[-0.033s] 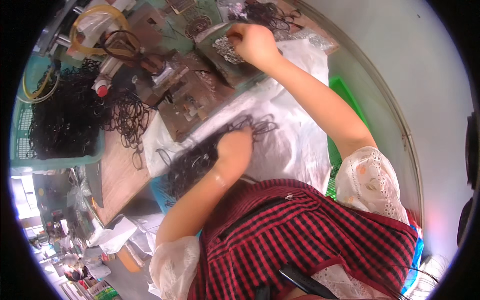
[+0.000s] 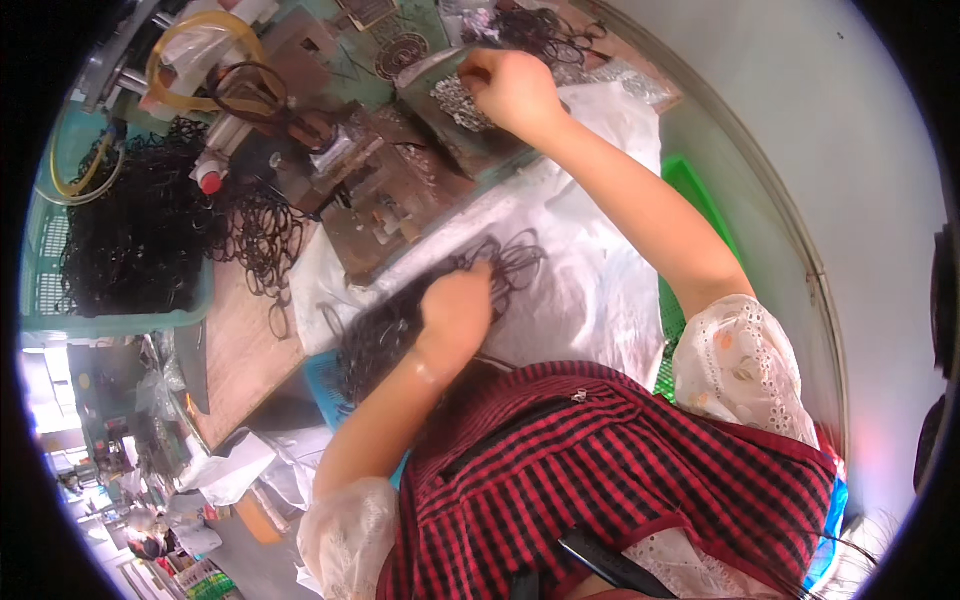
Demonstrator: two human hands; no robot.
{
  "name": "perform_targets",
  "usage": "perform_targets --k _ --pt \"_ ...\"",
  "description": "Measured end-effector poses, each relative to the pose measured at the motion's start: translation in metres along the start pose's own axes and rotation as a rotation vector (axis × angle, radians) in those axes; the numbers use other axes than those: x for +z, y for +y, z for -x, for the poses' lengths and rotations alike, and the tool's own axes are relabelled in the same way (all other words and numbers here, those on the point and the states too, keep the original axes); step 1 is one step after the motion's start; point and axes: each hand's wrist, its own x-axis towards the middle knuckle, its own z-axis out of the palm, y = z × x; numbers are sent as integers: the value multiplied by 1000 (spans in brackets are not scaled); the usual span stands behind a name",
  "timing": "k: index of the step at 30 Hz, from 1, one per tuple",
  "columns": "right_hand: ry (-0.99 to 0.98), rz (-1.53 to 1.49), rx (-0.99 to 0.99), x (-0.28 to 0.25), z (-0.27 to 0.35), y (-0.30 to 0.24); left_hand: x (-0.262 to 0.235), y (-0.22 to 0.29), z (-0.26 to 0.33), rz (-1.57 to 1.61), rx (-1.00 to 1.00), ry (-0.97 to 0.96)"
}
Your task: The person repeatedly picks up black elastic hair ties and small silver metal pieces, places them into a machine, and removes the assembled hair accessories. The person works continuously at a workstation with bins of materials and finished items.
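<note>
My left hand (image 2: 458,308) is closed on black elastic loops (image 2: 515,258), which fan out past its fingertips and are slightly blurred. Below and left of it a heap of more black loops (image 2: 375,340) lies on white plastic sheeting (image 2: 580,240). Farther off, my right hand (image 2: 518,92) has its fingers curled in a pinch over a pile of small silvery metal pieces (image 2: 460,104) in a dark tray (image 2: 450,140). What is between those fingertips is hidden. A small metal machine (image 2: 375,205) with a worn brown plate stands between the tray and the left-hand loops.
On the left a green basket (image 2: 190,315) is full of tangled black loops, and several spill over the wooden tabletop (image 2: 235,370). A yellowish hose (image 2: 160,60) curls above the machine. Under the right arm a bright green basket (image 2: 690,205) stands near the wall (image 2: 840,180).
My left hand has shifted a little to the left and the loops at its fingertips have moved with it. My right hand stays over the silvery pieces.
</note>
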Motion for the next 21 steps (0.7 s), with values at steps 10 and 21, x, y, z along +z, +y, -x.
perform_targets --k 10,21 --pt "-64 -488 63 -23 15 -49 -60 -146 165 543 -445 78" --pt "-155 -1055 191 32 8 -122 -181 -142 55 1156 114 1283"
